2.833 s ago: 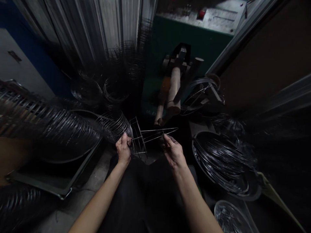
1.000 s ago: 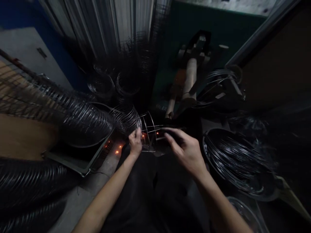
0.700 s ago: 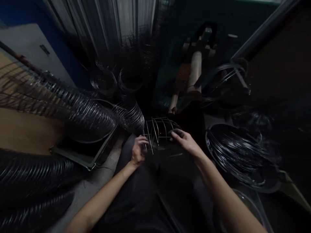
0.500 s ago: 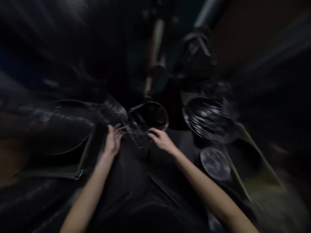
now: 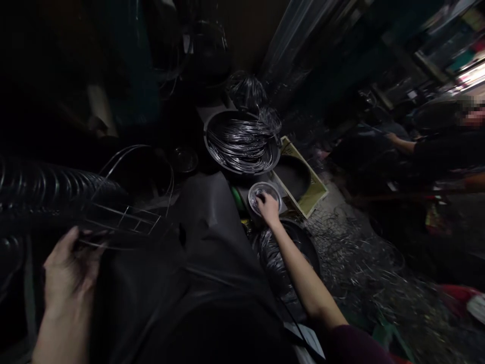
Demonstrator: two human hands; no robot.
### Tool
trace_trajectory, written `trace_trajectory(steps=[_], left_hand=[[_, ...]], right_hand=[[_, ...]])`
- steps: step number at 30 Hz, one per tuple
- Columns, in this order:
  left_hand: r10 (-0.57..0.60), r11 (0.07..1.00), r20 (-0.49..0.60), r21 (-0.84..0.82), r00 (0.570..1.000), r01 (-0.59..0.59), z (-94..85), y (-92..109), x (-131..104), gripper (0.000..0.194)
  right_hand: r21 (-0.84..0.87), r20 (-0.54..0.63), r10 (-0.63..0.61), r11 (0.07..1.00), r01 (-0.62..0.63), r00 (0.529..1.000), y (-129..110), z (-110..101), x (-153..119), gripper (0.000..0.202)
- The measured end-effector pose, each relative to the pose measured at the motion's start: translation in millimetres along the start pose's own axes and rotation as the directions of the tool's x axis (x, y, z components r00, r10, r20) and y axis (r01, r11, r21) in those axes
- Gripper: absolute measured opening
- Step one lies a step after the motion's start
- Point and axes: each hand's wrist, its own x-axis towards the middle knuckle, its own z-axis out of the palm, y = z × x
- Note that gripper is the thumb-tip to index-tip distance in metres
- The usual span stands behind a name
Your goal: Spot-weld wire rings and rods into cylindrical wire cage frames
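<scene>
Head view: that silvery wire frame (image 5: 125, 216) could tip, pinched one-sided by left hand (image 5: 71, 273); right hand (image 5: 269, 208) in clear round bowl (image 5: 250, 196), grip unreadable.

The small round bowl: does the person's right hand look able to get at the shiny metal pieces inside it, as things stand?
Most likely yes: the right hand is over the small round bowl, whose top is open, and nothing visible blocks the shiny metal pieces. Actual contact is unclear.
</scene>
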Motion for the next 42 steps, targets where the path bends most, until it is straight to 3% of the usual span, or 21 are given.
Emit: trace_trajectory(steps=[2, 4, 7, 10, 14, 18, 20, 23, 26, 28, 30, 35, 38, 42], left_hand=[[-0.049, 0.997, 0.002, -0.051, 0.999, 0.049, -2.8, 0, 3, 0.008], [-0.085, 0.983, 0.058, -0.158, 0.995, 0.093, -2.4, -2, 7, 0.009], [-0.171, 0.946, 0.092, -0.264, 0.981, 0.189, 5.1, -5, 9, 0.018], [-0.215, 0.923, 0.085, -0.306, 0.973, 0.231, 14.5, -10, 9, 0.026], [-0.078, 0.925, 0.185, -0.354, 0.98, 0.14, 19.9, -15, 15, 0.043], [0.111, 0.922, 0.115, -0.382, 0.987, -0.06, 17.0, -18, 21, 0.046], [0.208, 0.898, 0.038, -0.404, 0.977, -0.175, 15.6, -16, 23, 0.047], [0.296, 0.878, -0.017, -0.389, 0.955, -0.279, 15.6, -11, 27, 0.05], [0.348, 0.876, -0.017, -0.349, 0.937, -0.332, 16.0, -5, 31, 0.054], [0.374, 0.869, -0.02, -0.342, 0.927, -0.358, 15.9, -1, 32, 0.054], [0.385, 0.864, -0.026, -0.342, 0.922, -0.37, 15.6, 2, 34, 0.054], [0.407, 0.859, -0.046, -0.32, 0.912, -0.399, 14.7, 5, 38, 0.055], [0.412, 0.867, -0.036, -0.291, 0.91, -0.404, 13.6, 5, 42, 0.056], [0.429, 0.888, -0.014, -0.176, 0.903, -0.425, 10.2, 6, 54, 0.055]], right_hand=[[-0.125, 0.067, 0.125, 0.985, -0.116, 0.99, 34, 5, 23, 0.04], [-0.159, 0.125, 0.171, 0.976, -0.151, 0.977, 52, 14, 35, 0.04], [-0.201, 0.171, 0.191, 0.967, -0.155, 0.967, 54, 23, 33, 0.037], [-0.238, 0.184, 0.174, 0.963, -0.128, 0.967, 49, 18, 24, 0.043], [-0.275, 0.093, 0.228, 0.942, -0.195, 0.969, 56, 10, 26, 0.054], [-0.139, -0.071, 0.247, 0.957, -0.255, 0.966, 44, 6, 32, 0.06], [-0.024, -0.125, 0.207, 0.977, -0.211, 0.97, 23, 0, 32, 0.054], [0.368, -0.091, 0.158, 0.923, -0.114, 0.983, -23, -8, 28, 0.037], [0.737, 0.062, 0.032, 0.673, -0.068, 0.998, -82, -8, 17, 0.029], [0.851, 0.169, -0.092, 0.516, -0.098, 0.981, -127, -4, 4, 0.035], [0.908, 0.239, -0.221, 0.396, -0.137, 0.946, -173, 1, -11, 0.042], [0.949, 0.247, -0.395, 0.282, -0.139, 0.885, -271, 11, -40, 0.041], [0.965, 0.26, -0.426, 0.155, -0.213, 0.866, -304, 13, -51, 0.039], [0.923, 0.362, -0.422, 0.038, -0.383, 0.831, -323, 12, -58, 0.041]])
